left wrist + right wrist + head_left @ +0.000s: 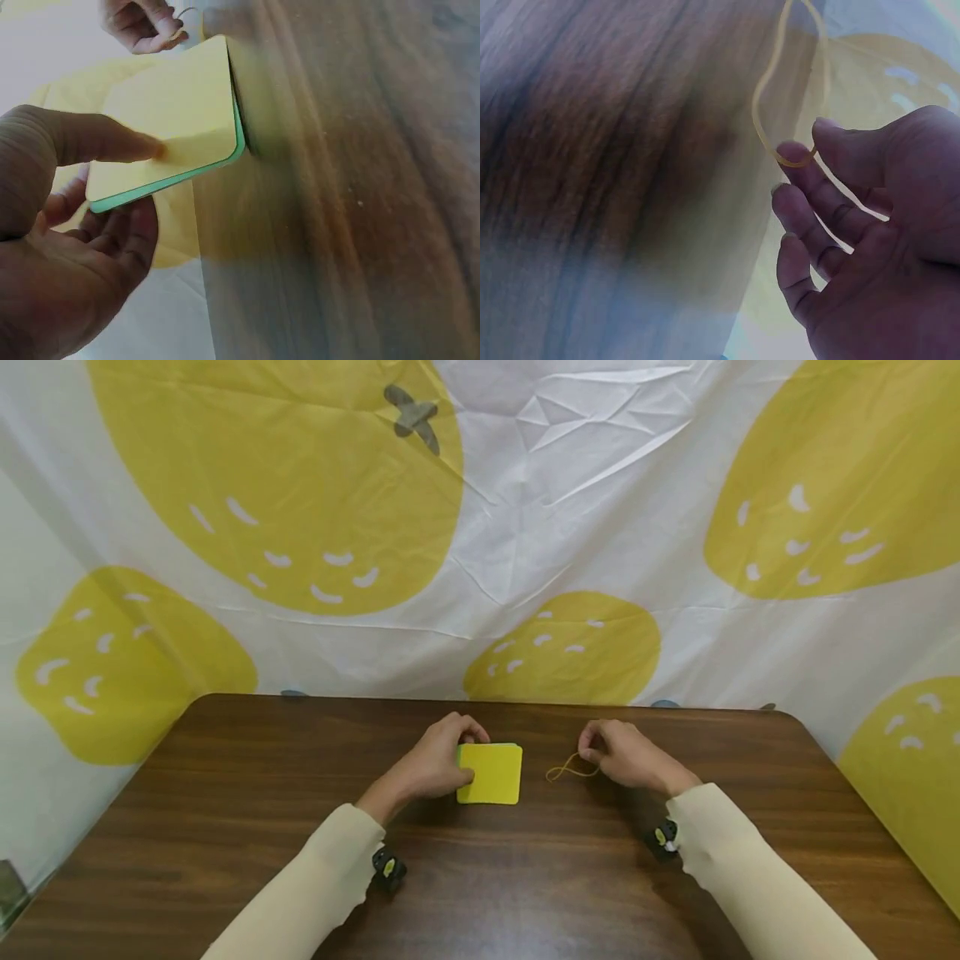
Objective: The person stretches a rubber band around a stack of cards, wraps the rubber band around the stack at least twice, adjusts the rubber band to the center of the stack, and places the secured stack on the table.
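My left hand (433, 762) grips a small stack of square cards (495, 774) with rounded corners, thumb on the yellow top face and fingers underneath. In the left wrist view a green layer shows along the edge of the stack (180, 112), below the yellow one. To the right, my right hand (628, 755) pinches a thin yellow rubber band (567, 769) between thumb and index finger. The band (758, 97) hangs as a long loop from the fingertips in the right wrist view. Stack and band are apart, with a short gap between them.
Both hands are over a dark brown wooden table (480, 877). Behind it hangs a white cloth (525, 543) with large yellow fruit prints, reaching down to the table's far edge. Dark wrist cameras sit under both cream sleeves (315, 877).
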